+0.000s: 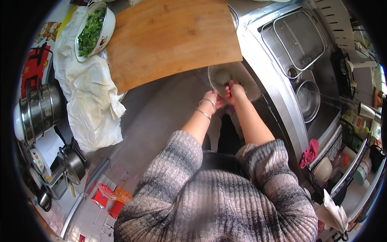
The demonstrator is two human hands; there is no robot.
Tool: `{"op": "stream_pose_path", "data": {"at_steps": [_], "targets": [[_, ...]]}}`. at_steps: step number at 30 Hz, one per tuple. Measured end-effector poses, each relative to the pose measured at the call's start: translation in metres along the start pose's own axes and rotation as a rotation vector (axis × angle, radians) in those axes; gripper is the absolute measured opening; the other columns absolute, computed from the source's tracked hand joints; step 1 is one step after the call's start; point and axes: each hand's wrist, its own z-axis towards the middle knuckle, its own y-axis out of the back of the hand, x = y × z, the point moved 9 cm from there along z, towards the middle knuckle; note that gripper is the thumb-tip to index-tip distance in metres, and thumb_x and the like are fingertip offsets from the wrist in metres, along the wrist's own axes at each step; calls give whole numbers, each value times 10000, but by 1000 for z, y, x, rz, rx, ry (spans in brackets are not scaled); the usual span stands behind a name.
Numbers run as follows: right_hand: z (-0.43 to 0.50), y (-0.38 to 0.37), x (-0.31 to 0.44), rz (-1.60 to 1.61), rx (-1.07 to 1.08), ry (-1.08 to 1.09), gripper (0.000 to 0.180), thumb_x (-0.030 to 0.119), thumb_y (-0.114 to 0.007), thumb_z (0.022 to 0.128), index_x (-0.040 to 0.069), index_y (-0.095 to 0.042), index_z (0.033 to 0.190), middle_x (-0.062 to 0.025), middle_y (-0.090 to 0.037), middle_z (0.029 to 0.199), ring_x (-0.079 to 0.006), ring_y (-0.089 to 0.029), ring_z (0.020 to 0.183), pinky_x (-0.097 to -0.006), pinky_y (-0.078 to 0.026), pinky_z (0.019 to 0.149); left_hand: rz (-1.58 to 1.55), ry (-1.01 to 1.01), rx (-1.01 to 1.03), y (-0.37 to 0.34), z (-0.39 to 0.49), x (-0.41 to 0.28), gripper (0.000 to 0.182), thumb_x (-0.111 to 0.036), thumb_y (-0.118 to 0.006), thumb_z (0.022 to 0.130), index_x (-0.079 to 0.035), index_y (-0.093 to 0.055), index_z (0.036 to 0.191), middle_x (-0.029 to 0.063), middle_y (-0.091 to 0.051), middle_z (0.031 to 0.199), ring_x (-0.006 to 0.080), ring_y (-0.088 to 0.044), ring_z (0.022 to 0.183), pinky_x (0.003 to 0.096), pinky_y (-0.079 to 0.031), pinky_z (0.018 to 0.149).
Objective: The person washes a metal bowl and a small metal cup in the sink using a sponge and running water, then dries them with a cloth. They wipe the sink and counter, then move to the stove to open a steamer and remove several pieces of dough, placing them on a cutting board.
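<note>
Low in front of me, between the wooden board and the sink counter, is a translucent plastic bin [246, 80]. My right hand [235, 93] is over it with the fingers curled in; whether anything is inside them is hidden. Just left of it, my left hand [214, 98] is at the bin's near left rim, two bangles on its wrist. Its fingers are partly blurred, and I cannot tell if they touch the rim. Beyond both hands lies a large wooden cutting board [172, 36], its near edge partly covering the bin.
An enamel bowl of chopped greens [92, 34] stands left of the board on a crumpled white cloth [87, 103]. At right, the steel sink [326, 116] holds a wire basket [299, 39] and a metal bowl [307, 101]. A steel pot [39, 109] stands at far left.
</note>
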Motion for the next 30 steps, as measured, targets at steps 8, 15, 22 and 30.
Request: {"op": "stream_pose_path", "data": {"at_steps": [8, 15, 22, 30], "targets": [[-97, -10, 51, -916, -55, 1073, 148, 155, -600, 900, 45, -622, 996, -45, -597, 688, -184, -616, 638, -323, -488, 547, 49, -168, -144, 21, -15, -10, 232, -242, -534, 936, -104, -500, 1120, 73, -587, 940, 225, -598, 834, 394, -513, 741], [-179, -11, 53, -1371, -122, 1708, 239, 99, -668, 759, 97, -624, 994, -68, -545, 700, -255, -596, 648, -360, -482, 562, -122, -333, 95, 15, -28, -15, 204, -181, -556, 925, -85, -505, 1099, 48, -580, 905, 170, -593, 794, 324, -508, 661], [-141, 12, 79, -710, 5, 1195, 163, 189, -504, 929, 95, -553, 1053, -77, -591, 756, -207, -599, 657, -327, -499, 571, 51, -287, -88, 8, -30, -21, 247, -200, -515, 952, -60, -452, 1146, 92, -587, 925, 185, -610, 810, 334, -542, 688], [-27, -3, 2, 443, 105, -73, 229, 222, -369, 1000, 29, -475, 938, -99, -596, 657, -107, -526, 459, -197, -463, 389, 134, -148, 160, -13, -6, -15, 230, -192, -431, 982, -11, -448, 1123, 124, -618, 974, 238, -643, 831, 356, -559, 761]]}}
